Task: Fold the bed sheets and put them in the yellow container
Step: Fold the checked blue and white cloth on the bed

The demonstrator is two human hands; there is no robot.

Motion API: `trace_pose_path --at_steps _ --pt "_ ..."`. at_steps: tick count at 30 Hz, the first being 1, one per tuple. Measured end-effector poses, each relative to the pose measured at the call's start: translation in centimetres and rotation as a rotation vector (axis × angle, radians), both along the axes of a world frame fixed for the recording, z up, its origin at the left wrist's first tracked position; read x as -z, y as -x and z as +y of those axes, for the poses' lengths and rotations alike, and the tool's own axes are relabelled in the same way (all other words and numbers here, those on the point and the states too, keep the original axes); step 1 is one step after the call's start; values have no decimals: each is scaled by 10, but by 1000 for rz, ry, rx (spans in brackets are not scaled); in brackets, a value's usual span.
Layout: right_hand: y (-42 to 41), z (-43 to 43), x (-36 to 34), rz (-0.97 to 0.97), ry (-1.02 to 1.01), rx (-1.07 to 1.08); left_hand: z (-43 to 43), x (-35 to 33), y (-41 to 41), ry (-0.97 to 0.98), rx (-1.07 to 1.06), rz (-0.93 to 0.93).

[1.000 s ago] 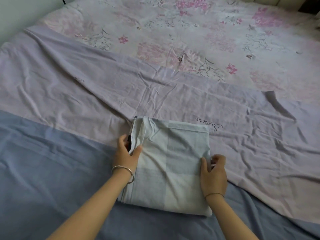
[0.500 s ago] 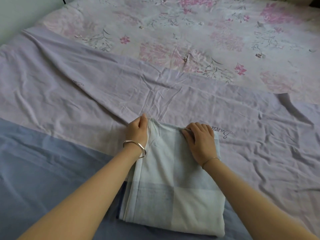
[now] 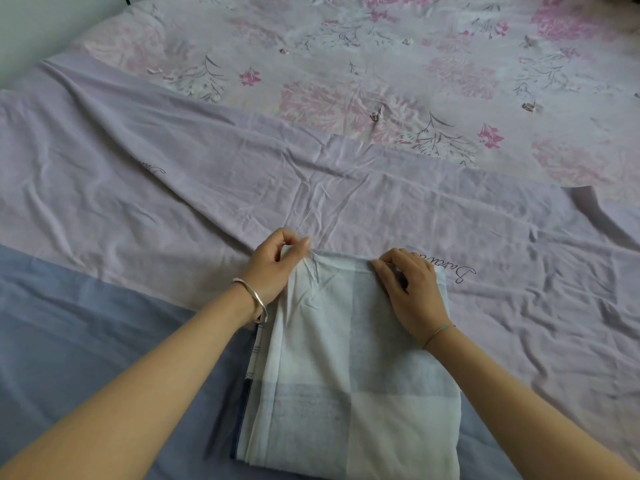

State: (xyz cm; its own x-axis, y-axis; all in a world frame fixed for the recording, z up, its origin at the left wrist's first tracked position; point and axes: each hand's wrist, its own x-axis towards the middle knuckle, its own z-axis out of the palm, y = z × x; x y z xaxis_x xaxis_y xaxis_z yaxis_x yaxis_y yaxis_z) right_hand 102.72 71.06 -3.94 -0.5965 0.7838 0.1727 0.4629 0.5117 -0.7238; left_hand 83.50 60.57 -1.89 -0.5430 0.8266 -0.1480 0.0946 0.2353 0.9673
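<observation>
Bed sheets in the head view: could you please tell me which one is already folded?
The pale blue-and-white checked sheet nearest the camera, folded into a compact rectangle; the lilac sheet, the pink floral sheet and the plain blue sheet lie spread out flat.

Single head-worn view, facing forward and down, seemingly close above the folded sheet (image 3: 349, 375)

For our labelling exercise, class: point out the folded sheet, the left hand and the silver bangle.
folded sheet (image 3: 349, 386): head view, middle of its top layer.
left hand (image 3: 273, 268): head view, back of the hand.
silver bangle (image 3: 252, 293): head view, band on the left wrist.
</observation>
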Motion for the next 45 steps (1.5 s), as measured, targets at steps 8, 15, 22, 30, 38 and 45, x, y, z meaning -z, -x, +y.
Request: trace_pose_path --at_steps 8,15,22,30,38,45 --pt "-12 7 0 7 113 14 -17 -1 20 59 79 -325" --pt "-8 7 -12 -30 225 33 -4 -16 15 -1 75 70" --pt "-7 5 -19 17 205 79 -8 -16 6 -24 32 48" --pt "-3 1 -19 18 188 104 -10 -17 1 -34 6 53" --pt "1 5 -15 17 222 145 -14 2 3 29 -62 219" --pt "9 -41 -7 -18 -205 264 -13 -8 -49 -141 -238 851"
